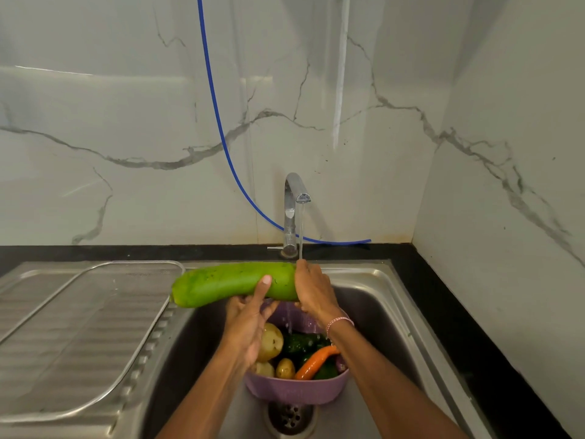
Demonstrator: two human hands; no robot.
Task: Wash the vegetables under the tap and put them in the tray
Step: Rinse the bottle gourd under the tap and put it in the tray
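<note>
Under the tap, left hand and right hand clasp gourd over basket; tray beside.

A thin blue hose hangs down the white, grey-veined marble wall to the back edge of the black stone desk. The stainless steel sink set into it has a round perforated drain.

One gourd; three potatoes; one carrot; one purple basket; one tray; one tap.

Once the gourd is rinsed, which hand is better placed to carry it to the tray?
Left, probably. The left hand cradles the gourd near its middle, on the side of the tray; the right hand grips its right end.
</note>
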